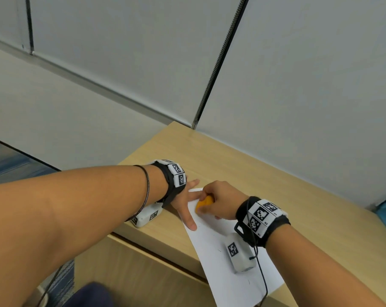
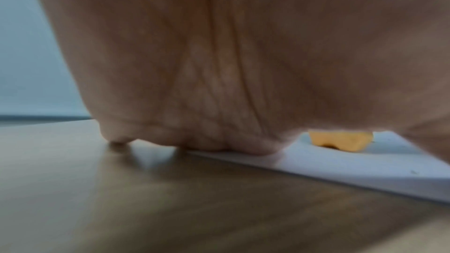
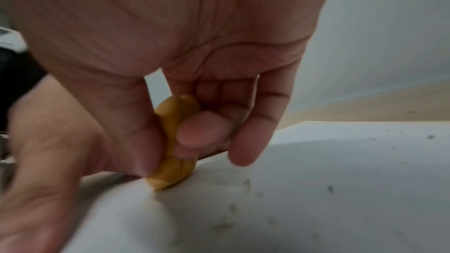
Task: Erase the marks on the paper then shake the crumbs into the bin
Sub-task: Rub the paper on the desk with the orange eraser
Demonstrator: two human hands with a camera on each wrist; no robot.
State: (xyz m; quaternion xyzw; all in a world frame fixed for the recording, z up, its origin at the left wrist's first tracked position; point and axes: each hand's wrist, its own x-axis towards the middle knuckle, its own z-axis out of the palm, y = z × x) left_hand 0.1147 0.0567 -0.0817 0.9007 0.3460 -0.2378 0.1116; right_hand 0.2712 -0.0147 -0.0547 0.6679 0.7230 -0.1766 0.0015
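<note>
A white sheet of paper (image 1: 220, 260) lies on the wooden desk (image 1: 232, 165), its near end hanging over the front edge. My left hand (image 1: 186, 203) lies flat with spread fingers on the sheet's far left corner. My right hand (image 1: 218, 199) pinches an orange eraser (image 1: 204, 203) between thumb and fingers, its lower end touching the paper. In the right wrist view the eraser (image 3: 174, 141) meets the paper (image 3: 316, 189) beside faint smudges and dark crumbs. The left wrist view shows my palm (image 2: 219, 64) on the desk and the eraser (image 2: 339, 139) beyond. No bin is in view.
Grey partition walls (image 1: 298, 85) close the desk at the back and right. The desk's left edge drops to blue carpet (image 1: 8, 165). A dark cable (image 1: 264, 282) from my right wrist band trails over the paper. A dark rounded shape (image 1: 90, 295) sits below.
</note>
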